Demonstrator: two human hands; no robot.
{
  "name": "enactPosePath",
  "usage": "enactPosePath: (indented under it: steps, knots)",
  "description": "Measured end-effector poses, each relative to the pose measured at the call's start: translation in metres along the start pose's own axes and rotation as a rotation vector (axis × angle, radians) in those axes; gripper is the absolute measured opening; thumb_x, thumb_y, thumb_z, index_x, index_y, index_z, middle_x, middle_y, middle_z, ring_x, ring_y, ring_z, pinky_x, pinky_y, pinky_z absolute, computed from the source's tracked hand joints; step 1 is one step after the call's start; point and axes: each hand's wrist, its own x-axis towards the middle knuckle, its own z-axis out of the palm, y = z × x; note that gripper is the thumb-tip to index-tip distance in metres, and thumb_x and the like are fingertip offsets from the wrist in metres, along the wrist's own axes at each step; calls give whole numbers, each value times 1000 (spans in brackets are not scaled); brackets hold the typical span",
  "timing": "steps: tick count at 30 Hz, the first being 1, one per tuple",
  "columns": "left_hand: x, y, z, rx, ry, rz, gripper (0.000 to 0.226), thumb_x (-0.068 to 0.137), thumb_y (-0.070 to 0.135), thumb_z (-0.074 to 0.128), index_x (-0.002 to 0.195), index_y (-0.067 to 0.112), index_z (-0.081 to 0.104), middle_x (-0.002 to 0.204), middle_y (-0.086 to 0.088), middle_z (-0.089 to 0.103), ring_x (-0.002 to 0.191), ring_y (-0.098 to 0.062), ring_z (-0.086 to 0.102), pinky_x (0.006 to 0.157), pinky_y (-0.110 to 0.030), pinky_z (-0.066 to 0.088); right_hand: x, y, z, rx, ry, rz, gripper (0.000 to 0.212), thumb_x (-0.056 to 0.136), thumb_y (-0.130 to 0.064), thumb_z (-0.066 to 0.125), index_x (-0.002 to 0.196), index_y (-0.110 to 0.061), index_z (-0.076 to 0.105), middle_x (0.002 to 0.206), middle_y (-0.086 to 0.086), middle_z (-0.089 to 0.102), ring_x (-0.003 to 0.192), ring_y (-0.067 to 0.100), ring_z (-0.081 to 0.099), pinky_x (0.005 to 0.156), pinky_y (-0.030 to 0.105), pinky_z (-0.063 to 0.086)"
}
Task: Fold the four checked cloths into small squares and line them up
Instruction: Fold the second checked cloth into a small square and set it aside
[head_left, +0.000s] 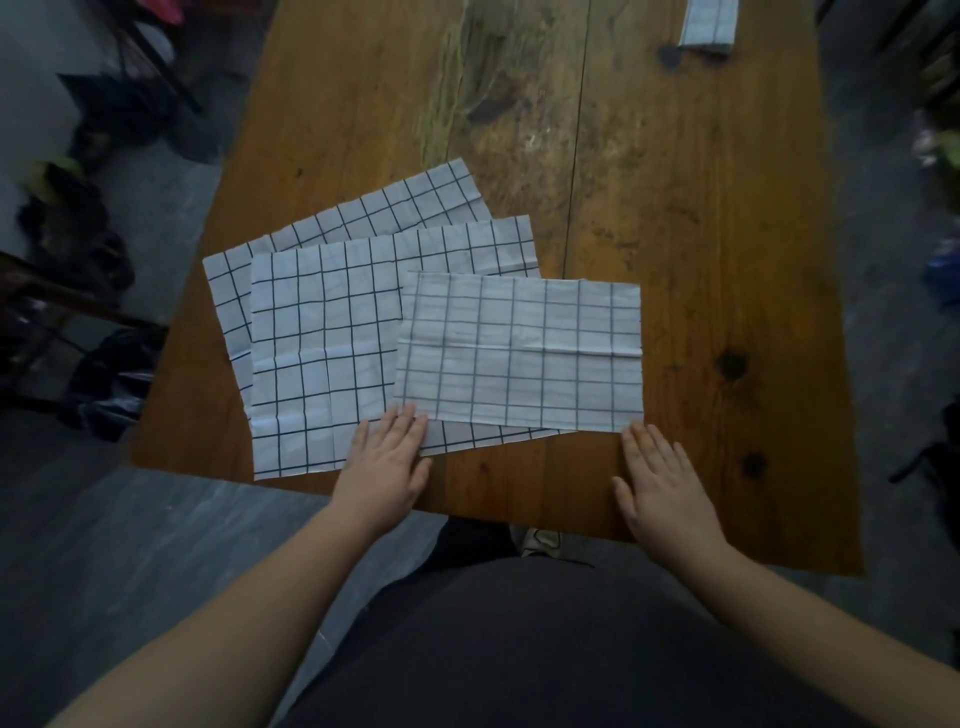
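Resting flat, left hand (387, 460) and right hand (662, 480) flank top cloth (519, 353)

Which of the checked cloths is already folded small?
The cloth at the far right of the table; the three others lie wide and overlapping.

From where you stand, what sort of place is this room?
Probably an informal indoor workroom or storage room, though I cannot be sure. A worn, stained wooden table stands on a bare grey floor, and dark bags and bundles lie heaped on the floor to the left.
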Motion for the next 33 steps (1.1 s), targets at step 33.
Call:
enactPosePath:
  steps: [33]
  knots:
    - [63,88,-25,-70,275,219,70,85,14,63,150,20,38,148,-7,41,135,-29,36,109,-41,25,44,-78,-67,209,232,-296,5,93,-26,54,92,-24,58,89,-8,54,83,14,46,75,33,45]
